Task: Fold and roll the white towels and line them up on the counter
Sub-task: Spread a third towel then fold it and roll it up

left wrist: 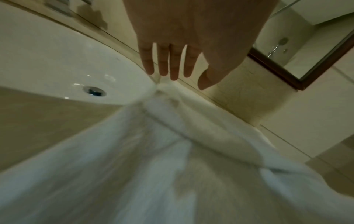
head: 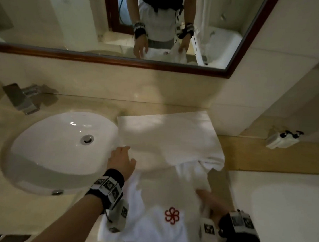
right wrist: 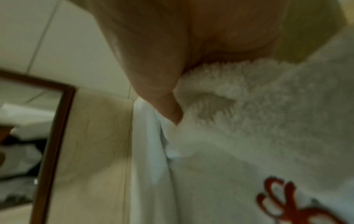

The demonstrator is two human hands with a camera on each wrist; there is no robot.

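A beige stone counter [head: 57, 217] runs under a wood-framed mirror [head: 158, 65], with a white oval sink [head: 45, 150] set into it — the landmark here. Just right of the sink a white towel [head: 168, 140] lies spread over the counter, its near part bunched and bearing a red flower emblem [head: 172, 215]. The left hand [head: 122, 160] hovers at the sink's right rim, fingers [left wrist: 164, 60] straight and slightly apart above the towel's left edge. Further right of the sink, the right hand [head: 213, 201] pinches a fold of the towel — thumb [right wrist: 168, 106] pressed into the pile beside the emblem.
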